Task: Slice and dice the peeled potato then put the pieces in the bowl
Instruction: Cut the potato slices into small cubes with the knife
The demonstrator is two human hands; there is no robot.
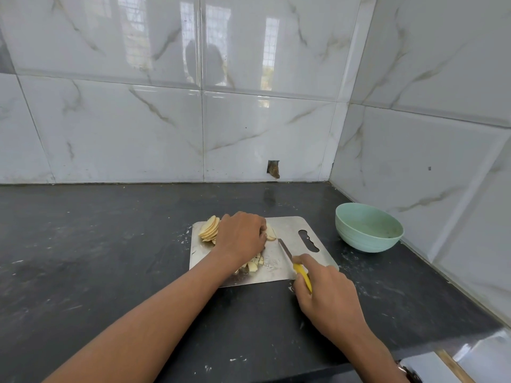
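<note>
A steel cutting board (293,230) lies on the dark counter. A fanned stack of potato slices (209,227) sits at its far left corner. My left hand (241,236) covers a few more slices (270,234), its fingers curled over them. Small diced pieces (255,264) lie near the board's front edge, partly hidden by my left wrist. My right hand (326,297) grips the yellow handle of a knife (287,252), whose blade points toward the slices, just right of my left hand. The mint green bowl (369,227) stands right of the board and looks empty.
The black counter (110,258) runs into a corner of glossy marble-tiled walls just behind and right of the bowl. White specks are scattered on the counter around the board. A small hole (273,169) shows in the back wall tile.
</note>
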